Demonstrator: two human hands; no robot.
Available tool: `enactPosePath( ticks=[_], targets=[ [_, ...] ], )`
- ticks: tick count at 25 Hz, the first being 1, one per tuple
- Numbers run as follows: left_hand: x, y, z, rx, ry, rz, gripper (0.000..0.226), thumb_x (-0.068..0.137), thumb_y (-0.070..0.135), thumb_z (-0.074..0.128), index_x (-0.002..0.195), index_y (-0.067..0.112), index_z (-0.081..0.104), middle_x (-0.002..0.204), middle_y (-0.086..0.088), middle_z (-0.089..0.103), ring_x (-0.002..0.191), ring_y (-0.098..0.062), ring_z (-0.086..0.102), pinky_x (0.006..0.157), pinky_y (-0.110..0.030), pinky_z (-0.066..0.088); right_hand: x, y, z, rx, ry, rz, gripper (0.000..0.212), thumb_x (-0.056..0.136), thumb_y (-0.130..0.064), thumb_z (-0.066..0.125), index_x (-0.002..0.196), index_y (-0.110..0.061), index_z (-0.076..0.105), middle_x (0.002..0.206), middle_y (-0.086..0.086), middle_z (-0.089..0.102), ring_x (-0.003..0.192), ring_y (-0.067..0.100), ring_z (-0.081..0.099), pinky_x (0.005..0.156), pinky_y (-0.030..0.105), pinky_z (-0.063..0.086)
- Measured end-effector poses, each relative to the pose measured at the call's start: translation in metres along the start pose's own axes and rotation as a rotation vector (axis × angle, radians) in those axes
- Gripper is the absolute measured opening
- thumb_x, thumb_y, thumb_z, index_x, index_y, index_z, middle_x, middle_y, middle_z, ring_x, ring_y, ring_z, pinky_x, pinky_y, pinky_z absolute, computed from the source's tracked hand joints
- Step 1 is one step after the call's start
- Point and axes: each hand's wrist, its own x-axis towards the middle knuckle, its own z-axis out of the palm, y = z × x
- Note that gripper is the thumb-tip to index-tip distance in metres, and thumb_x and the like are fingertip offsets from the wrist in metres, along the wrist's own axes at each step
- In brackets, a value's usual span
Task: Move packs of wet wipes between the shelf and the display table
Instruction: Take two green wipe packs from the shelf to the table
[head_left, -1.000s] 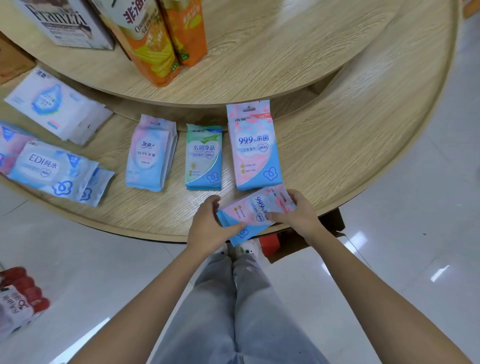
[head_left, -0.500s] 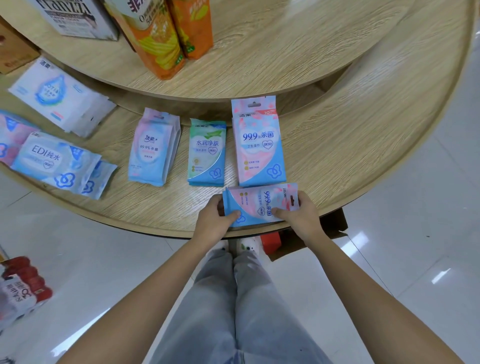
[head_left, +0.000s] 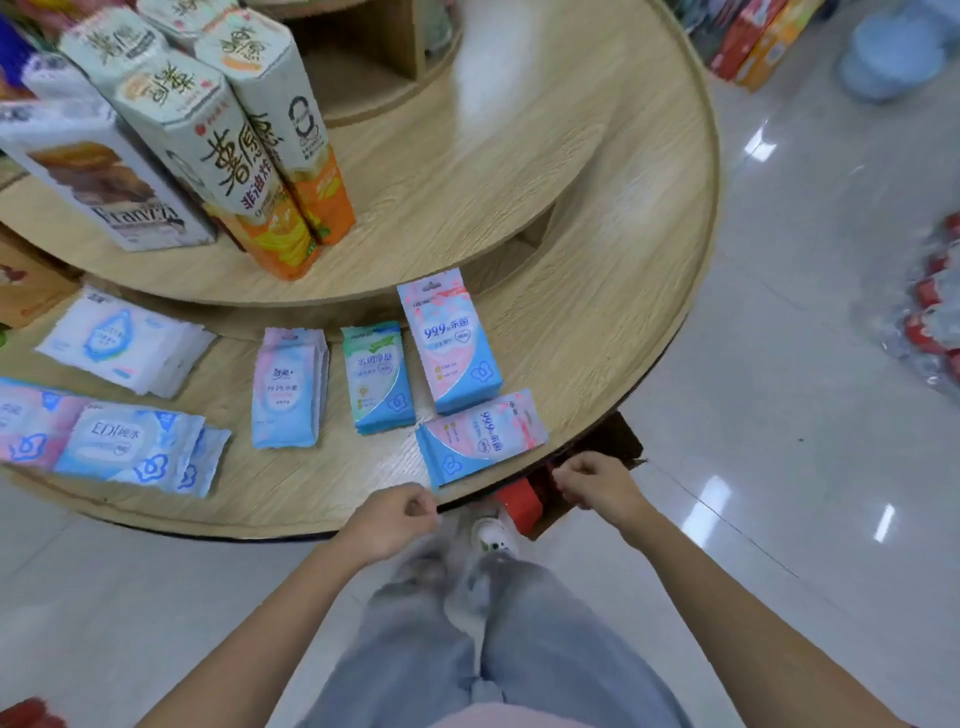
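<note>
a single wide-angle view from a camera worn on the person's head, looking forward and steeply down. both forearms (head_left: 260, 623) enter from the bottom edge, close to the lens, and the left hand (head_left: 395, 519) and right hand (head_left: 597, 486) end near the middle of the view, with grey trouser legs (head_left: 545, 649) straight below them. just beyond the hands lies the near rim of the round wooden bench (head_left: 311, 499), bowed strongly by the lens; its raised upper tier (head_left: 441, 182) fills the top left. glossy floor (head_left: 779, 415) runs down the right side and the lower left. everything is slightly blurred.
</note>
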Motion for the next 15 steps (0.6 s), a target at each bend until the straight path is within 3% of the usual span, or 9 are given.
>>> enactPosePath(
  ticks=[4,6,8,11,15],
  targets=[
    [-0.013,-0.017,0.01,0.176,-0.117,0.093,0.018,0.081,0.012,0.066,0.071,0.024,0.06,0.069,0.008,0.062,0.067,-0.01,0.056,0.068,-0.023,0.043,-0.057,0.048,0.031,-0.032,0.123,0.041,0.017,0.087,-0.014,0.06,0.07,-0.015,0.057,0.07,-0.002,0.059,0.066,0.01,0.054,0.058,0.016,0.041],
    [-0.013,-0.017,0.009,0.333,-0.194,0.161,0.017,0.084,0.014,0.065,0.074,0.025,0.057,0.072,0.009,0.059,0.068,-0.008,0.054,0.065,-0.018,0.041,-0.085,0.083,0.056,0.009,0.223,0.116,0.02,0.087,-0.014,0.058,0.067,-0.017,0.056,0.07,-0.003,0.058,0.069,0.013,0.055,0.066,0.022,0.043],
    [-0.015,-0.015,0.014,0.546,-0.286,0.245,0.013,0.086,0.014,0.063,0.078,0.022,0.056,0.076,0.008,0.059,0.076,-0.01,0.055,0.063,-0.012,0.038,-0.126,0.129,0.09,0.197,0.348,0.241,0.013,0.086,-0.014,0.058,0.073,-0.013,0.059,0.075,0.004,0.063,0.074,0.019,0.059,0.07,0.029,0.045],
    [-0.024,-0.008,0.042,0.808,-0.367,0.344,0.002,0.088,0.017,0.058,0.086,0.018,0.058,0.094,-0.004,0.068,0.095,-0.019,0.062,0.078,-0.024,0.042,-0.194,0.196,0.151,0.409,0.484,0.428,0.013,0.087,-0.014,0.058,0.074,-0.012,0.057,0.073,0.007,0.062,0.074,0.023,0.06,0.07,0.035,0.048],
    [-0.066,0.007,0.115,1.048,-0.602,0.559,0.019,0.09,0.02,0.055,0.097,0.007,0.067,0.104,-0.011,0.069,0.103,-0.027,0.062,0.084,-0.028,0.043,-0.287,0.26,0.25,0.726,0.681,0.664,0.016,0.087,-0.014,0.055,0.071,-0.013,0.052,0.072,0.005,0.059,0.066,0.019,0.056,0.063,0.028,0.042]
  ],
)
